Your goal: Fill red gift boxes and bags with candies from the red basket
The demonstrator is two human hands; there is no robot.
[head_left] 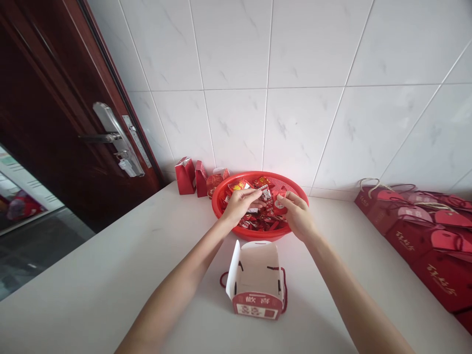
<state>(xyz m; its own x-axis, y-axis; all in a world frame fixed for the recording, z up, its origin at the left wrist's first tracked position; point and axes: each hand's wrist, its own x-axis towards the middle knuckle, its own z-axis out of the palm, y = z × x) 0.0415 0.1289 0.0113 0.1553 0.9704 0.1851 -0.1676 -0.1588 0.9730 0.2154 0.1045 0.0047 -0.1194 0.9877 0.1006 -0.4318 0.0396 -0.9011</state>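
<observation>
Both my hands are over a red plastic basket filled with wrapped candies. My left hand pinches a small wrapped candy with a white and dark print. In my right hand, between thumb and fingers, is a red candy packet. Nearer to me, between my forearms, stands an open gift box with a white inside and a red printed end. Dark red cords show at its sides, and no candy is visible inside it.
Small red boxes stand by the tiled wall, left of the basket. Many dark red gift boxes with cord handles fill the table's right side. Beyond the white table's left edge is a brown door with a metal handle.
</observation>
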